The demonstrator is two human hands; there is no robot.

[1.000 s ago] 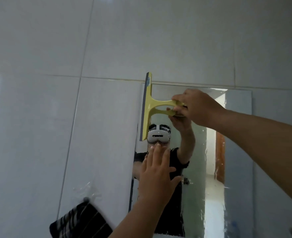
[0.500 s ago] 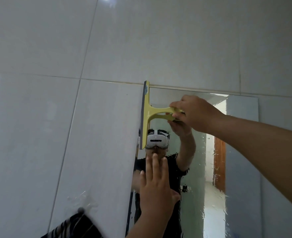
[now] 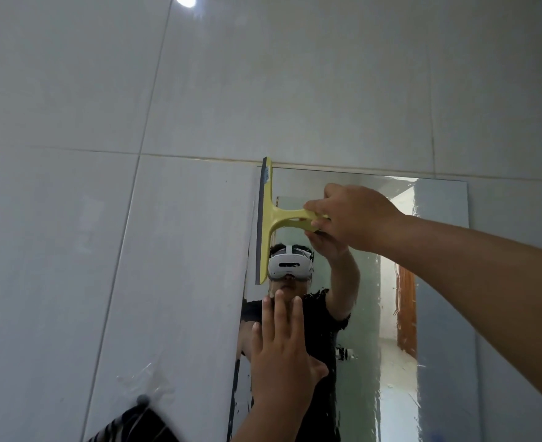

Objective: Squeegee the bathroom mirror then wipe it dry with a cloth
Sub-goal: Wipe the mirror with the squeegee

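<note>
A frameless mirror hangs on the tiled wall and carries water streaks and drops. My right hand grips the handle of a yellow squeegee. Its dark rubber blade stands upright along the mirror's top left edge. My left hand lies flat on the lower left of the glass, fingers apart and pointing up. A dark striped cloth hangs from a wall hook at the bottom left.
Large glossy grey-white wall tiles surround the mirror. A small dark hook sits on the wall above the cloth. The mirror reflects a person wearing a headset, and a doorway with an orange-brown door.
The view has tilted upward, so mirror and hands sit lower in the frame. The squeegee stays at the mirror's top left edge; my left hand stays flat on the glass.
</note>
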